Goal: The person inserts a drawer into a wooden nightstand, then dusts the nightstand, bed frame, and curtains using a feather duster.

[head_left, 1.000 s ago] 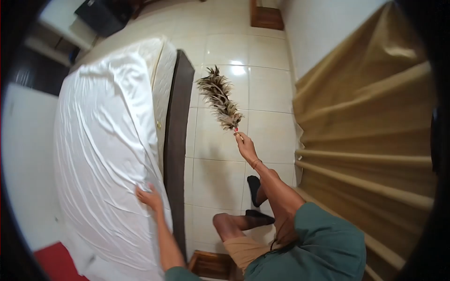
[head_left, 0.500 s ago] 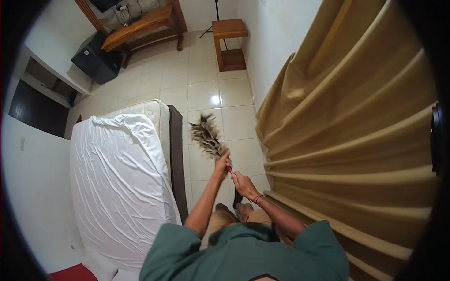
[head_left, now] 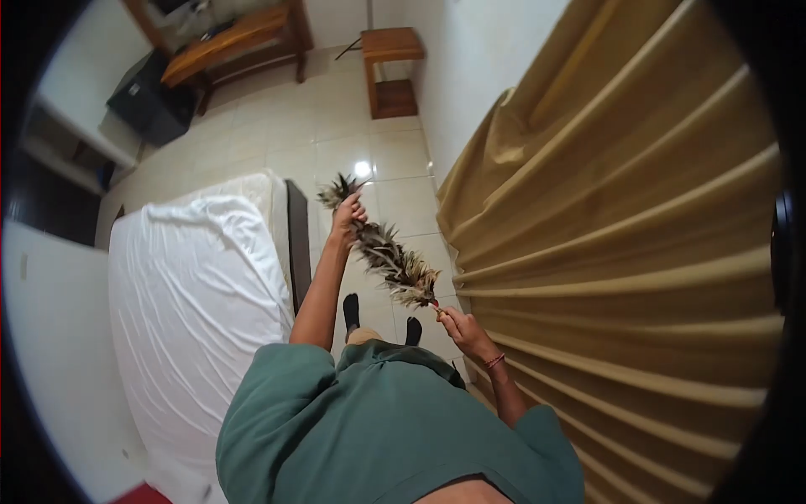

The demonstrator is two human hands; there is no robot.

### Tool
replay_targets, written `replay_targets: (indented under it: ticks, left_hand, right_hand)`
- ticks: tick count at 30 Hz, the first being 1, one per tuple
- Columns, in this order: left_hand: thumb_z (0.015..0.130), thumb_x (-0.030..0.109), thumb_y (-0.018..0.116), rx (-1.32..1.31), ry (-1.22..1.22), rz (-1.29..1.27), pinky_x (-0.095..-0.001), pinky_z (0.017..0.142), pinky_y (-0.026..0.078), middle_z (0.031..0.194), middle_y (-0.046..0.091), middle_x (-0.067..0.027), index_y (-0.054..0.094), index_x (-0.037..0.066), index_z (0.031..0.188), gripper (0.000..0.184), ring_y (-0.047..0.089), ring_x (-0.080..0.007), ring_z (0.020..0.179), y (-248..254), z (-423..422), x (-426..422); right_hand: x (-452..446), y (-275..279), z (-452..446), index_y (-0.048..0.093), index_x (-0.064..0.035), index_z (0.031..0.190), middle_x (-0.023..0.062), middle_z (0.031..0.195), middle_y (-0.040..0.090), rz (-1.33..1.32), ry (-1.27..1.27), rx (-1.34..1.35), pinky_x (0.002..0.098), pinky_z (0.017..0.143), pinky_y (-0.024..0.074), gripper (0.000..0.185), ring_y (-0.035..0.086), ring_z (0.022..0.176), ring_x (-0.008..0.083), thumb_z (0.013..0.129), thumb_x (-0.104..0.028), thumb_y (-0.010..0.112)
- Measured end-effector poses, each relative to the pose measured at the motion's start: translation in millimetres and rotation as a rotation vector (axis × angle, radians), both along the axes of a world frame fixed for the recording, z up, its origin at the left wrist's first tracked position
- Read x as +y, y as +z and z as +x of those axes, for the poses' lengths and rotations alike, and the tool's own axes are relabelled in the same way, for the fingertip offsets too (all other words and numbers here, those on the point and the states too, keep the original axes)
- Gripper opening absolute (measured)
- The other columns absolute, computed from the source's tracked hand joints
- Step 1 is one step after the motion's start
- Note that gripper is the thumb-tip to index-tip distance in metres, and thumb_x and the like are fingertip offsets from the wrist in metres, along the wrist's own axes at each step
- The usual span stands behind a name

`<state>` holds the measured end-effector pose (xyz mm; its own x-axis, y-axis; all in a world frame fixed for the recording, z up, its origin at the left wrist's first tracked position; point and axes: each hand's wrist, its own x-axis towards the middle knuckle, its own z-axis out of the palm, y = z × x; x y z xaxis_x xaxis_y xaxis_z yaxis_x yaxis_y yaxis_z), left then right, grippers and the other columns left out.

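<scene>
A feather duster [head_left: 393,262] with brown and grey feathers stretches slantwise in front of me, over the tiled floor. Near its far end, my left hand [head_left: 348,217] is wrapped around the feathers, and a tuft sticks out beyond the fist. My right hand [head_left: 463,330] is closed on the handle at the near end, where a bit of red shows beside the feathers. Most of the handle is hidden in that hand.
To the left is a bed [head_left: 201,302] with a rumpled white sheet. Tan curtains [head_left: 621,252] hang along the right. At the back stand a small wooden table [head_left: 393,44], a wooden desk [head_left: 235,46] and a black box-shaped appliance [head_left: 151,101].
My left hand has slid from the duster's base up toward its far end, gripping the feathers. The right hand still holds the handle, now farther right. The view has shifted slightly.
</scene>
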<state>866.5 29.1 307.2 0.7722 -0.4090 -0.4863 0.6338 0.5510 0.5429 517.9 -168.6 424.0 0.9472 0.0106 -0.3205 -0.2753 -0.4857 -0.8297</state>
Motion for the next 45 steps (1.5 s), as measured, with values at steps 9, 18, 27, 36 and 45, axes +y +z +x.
replay_targets:
  ticks: [9,18,27,36,45]
  left_hand:
    - [0.095,0.058,0.05,-0.466,-0.088,0.932,-0.0454,0.095,0.044,0.12,0.061,-0.021,0.03,0.01,0.151,0.077,0.057,-0.032,0.113,-1,102,85]
    - [0.08,0.067,0.063,-0.558,-0.973,1.435,-0.0666,0.114,0.002,0.157,0.014,-0.0323,0.0,0.01,0.157,0.115,-0.003,-0.056,0.144,-94,42,91]
    - [0.083,0.057,0.065,-1.038,-1.052,1.045,-0.0496,0.113,0.029,0.139,0.047,-0.0318,0.044,-0.001,0.141,0.085,0.037,-0.0463,0.135,-79,39,-47]
    - [0.086,0.045,0.07,-1.175,-1.138,0.625,-0.0401,0.098,0.048,0.123,0.062,-0.0286,0.053,-0.005,0.131,0.069,0.06,-0.0367,0.117,-46,67,-221]
    - [0.094,0.029,0.067,-1.067,-1.125,0.048,-0.0336,0.086,0.053,0.119,0.065,-0.0146,0.054,0.0,0.13,0.048,0.064,-0.0222,0.107,71,18,-293]
  right_hand:
    - [17,-127,-23,0.063,-0.0023,0.097,0.0036,0.068,0.05,0.319,-0.445,0.127,0.0313,0.06,0.0442,0.031,0.05,0.063,0.0143,0.102,-0.03,0.049]
    - [102,-93,5,0.063,0.0023,0.085,0.0277,0.076,0.059,-0.231,-1.25,-0.104,0.0464,0.064,0.0441,0.047,0.06,0.071,0.0409,0.103,-0.035,0.041]
    - [15,-78,76,0.064,0.0008,0.095,0.023,0.071,0.06,-0.388,-1.027,-0.389,0.0425,0.06,0.0464,0.046,0.06,0.067,0.0422,0.103,-0.039,0.044]
    - [-88,128,86,0.064,-0.0013,0.098,-0.0038,0.069,0.05,-0.333,-1.171,-0.826,0.0231,0.056,0.0363,0.026,0.041,0.063,0.0035,0.101,-0.026,0.057]
    - [-137,333,97,0.059,-0.0006,0.114,-0.0048,0.074,0.047,-0.568,-1.216,-1.073,0.0225,0.055,0.0367,0.026,0.04,0.063,0.0033,0.101,-0.022,0.052]
